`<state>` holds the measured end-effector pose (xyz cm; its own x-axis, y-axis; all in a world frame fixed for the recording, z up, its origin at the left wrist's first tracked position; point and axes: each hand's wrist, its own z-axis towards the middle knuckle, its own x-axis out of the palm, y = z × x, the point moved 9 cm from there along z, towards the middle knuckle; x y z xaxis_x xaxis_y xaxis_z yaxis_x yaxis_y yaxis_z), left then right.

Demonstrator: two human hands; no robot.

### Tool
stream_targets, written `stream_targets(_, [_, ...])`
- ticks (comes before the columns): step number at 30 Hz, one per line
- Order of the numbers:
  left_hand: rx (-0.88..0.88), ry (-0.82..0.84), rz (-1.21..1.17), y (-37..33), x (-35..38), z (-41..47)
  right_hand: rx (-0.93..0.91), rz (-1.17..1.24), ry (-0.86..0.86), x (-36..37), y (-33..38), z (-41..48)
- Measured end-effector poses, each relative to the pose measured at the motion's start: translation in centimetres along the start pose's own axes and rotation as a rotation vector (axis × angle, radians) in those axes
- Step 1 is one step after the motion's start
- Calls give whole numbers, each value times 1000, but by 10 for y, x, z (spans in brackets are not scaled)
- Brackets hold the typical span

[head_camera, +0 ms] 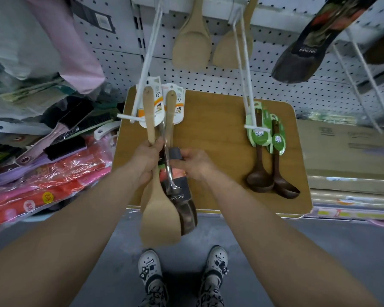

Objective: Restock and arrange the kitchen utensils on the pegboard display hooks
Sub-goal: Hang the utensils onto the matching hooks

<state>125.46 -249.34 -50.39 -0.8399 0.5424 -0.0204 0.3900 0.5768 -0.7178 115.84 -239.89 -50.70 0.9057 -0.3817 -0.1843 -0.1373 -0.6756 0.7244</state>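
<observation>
Stock: wooden spatula (159, 218) and sleeved turner (183, 196), both just below the white hook (129, 117). Our left hand (146, 160) curls its fingers (158, 144) round the spatula handle, and our right hand (195, 162) pinches the turner's sleeve. We judge both light and stiff, best held mid-handle.

Spatulas (159, 138) left; ladles (273, 165) right

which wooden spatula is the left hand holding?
The spatula whose blade hangs lowest, below the table edge; left hand grips its handle mid-length. The two upper spatulas hang free against the pegboard.
</observation>
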Motion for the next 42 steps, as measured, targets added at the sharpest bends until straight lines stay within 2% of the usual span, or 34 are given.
stream_targets(5, [-2, -43, 75, -1, 28, 2, 28, 14, -177, -87, -15, -2])
stream_targets(8, [42, -102, 197, -4, 34, 9, 48, 58, -260, -133, -34, 0])
stream_targets(11, [113, -174, 320, -12, 29, 18, 98, -8, -320, -160, -51, 5])
stream_targets(14, [185, -246, 520, -23, 13, 24, 155, -72, -311, -164, -59, 14])
stream_targets(17, [237, -317, 617, -30, -10, 30, 170, -216, -320, -163, -56, 19])
stream_targets(20, [280, -352, 635, -35, -27, 32, 135, -418, -421, -163, -42, 14])
stream_targets(22, [314, -358, 670, -36, -33, 31, 92, -442, -498, -160, -37, 11])
stream_targets(25, [413, -321, 756, -40, -31, 28, 59, -479, -596, -148, -32, 6])
stream_targets(29, [404, -195, 841, -34, -27, 23, -5, -586, -682, -126, -18, -7])
stream_targets(31, [404, -139, 872, -30, -26, 19, -74, -616, -682, -107, -6, -13])
stream_targets(35, [427, -78, 870, -30, -36, 8, -188, -587, -554, -58, 19, -24])
stream_targets(42, [557, -69, 754, -51, -61, -39, -386, -654, -416, 4, 69, -55])
